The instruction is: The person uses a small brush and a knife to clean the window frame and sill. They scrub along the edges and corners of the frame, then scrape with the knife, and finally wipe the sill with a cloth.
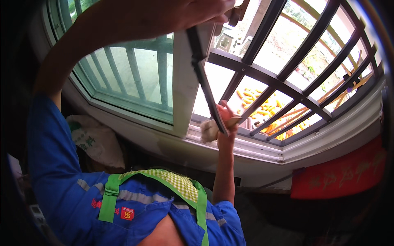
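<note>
My left hand (pixel 206 13) is raised at the top edge, its fingers curled beside a brown fitting or tool part (pixel 235 17); its grip is partly cut off. From beneath it a long dark strip with a rough edge (pixel 204 80) slants down, jointed partway. The strip's lower end crosses in front of my right hand (pixel 227 115), which is lifted before the window sill. My right fingers close around a pale, blurred, cloth-like bundle (pixel 209 130). A thin tan piece (pixel 233 121) also shows at this hand. Whether my right hand touches the strip, I cannot tell.
Dark metal bars (pixel 271 77) span the window opening, with a glazed sash (pixel 132 83) at left. Outside lie yellow corn cobs (pixel 261 107) and pale stools (pixel 226 40). Below the sill are a white sack (pixel 97 141) and a red cloth or banner with writing (pixel 335 172).
</note>
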Demonstrator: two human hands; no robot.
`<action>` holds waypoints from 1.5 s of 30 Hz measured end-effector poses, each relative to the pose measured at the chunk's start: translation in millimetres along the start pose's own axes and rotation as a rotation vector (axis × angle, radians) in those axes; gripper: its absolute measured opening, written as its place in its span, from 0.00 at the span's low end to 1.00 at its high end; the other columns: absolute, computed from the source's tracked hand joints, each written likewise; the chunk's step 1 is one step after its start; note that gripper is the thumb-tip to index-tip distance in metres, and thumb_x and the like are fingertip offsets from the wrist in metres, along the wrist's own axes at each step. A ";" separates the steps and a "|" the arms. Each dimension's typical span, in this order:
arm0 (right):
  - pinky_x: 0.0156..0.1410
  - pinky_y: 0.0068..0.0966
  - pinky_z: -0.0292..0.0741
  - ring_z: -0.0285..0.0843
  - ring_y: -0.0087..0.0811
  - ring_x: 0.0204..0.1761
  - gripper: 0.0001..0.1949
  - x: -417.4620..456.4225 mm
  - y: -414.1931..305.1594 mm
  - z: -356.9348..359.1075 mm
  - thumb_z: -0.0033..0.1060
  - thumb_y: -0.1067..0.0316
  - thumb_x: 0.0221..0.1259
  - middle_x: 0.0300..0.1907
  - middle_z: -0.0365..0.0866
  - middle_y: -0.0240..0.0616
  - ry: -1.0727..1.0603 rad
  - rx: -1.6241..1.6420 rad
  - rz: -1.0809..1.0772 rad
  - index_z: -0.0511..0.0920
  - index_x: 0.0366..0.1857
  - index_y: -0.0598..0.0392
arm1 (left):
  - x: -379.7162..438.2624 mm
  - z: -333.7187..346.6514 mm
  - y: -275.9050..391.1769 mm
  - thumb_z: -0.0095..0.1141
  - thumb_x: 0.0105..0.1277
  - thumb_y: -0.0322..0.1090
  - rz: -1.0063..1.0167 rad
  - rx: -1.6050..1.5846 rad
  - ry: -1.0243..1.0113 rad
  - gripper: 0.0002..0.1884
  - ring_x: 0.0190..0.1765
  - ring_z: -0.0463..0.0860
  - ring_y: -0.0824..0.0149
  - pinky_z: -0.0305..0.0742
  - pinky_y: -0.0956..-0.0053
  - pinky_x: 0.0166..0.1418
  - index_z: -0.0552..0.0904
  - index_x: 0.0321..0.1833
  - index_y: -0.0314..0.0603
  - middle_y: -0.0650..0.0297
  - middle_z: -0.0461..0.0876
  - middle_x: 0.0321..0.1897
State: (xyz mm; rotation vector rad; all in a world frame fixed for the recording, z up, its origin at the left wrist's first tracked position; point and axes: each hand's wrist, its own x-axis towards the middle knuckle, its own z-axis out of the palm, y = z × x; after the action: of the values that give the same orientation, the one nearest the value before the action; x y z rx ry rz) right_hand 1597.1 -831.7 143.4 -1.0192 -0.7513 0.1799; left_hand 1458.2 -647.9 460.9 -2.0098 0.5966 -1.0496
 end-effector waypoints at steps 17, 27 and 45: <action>0.22 0.14 0.52 0.54 0.11 0.16 0.11 0.0 47.2 -22.6 0.45 0.78 0.68 0.15 0.63 0.19 0.241 -0.482 -0.122 0.80 0.44 0.58 | -230.7 1.9 199.3 0.60 0.62 0.36 -0.675 -1.073 -0.632 0.11 0.25 0.78 0.51 0.71 0.61 0.25 0.75 0.25 0.42 0.60 0.74 0.23; 0.24 0.14 0.60 0.61 0.12 0.20 0.08 -11.0 82.5 -21.4 0.48 0.78 0.65 0.21 0.71 0.25 0.433 -0.194 0.029 0.79 0.42 0.60 | -265.1 27.1 266.3 0.60 0.59 0.30 -1.001 -1.543 -0.819 0.04 0.36 0.81 0.49 0.75 0.61 0.39 0.81 0.33 0.37 0.54 0.81 0.30; 0.31 0.13 0.62 0.65 0.13 0.27 0.09 12.8 6.7 -64.4 0.51 0.75 0.68 0.31 0.75 0.26 0.123 -0.445 0.016 0.82 0.46 0.55 | -295.3 8.9 318.6 0.55 0.60 0.25 -1.497 -1.554 -0.889 0.04 0.26 0.82 0.65 0.74 0.72 0.31 0.82 0.32 0.33 0.56 0.82 0.22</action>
State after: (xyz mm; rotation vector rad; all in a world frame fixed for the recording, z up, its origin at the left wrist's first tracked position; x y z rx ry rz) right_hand 1649.3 -867.6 124.6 -1.4443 -0.6845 -0.0410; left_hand 1287.3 -627.7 61.9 -3.9827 -1.2330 0.1409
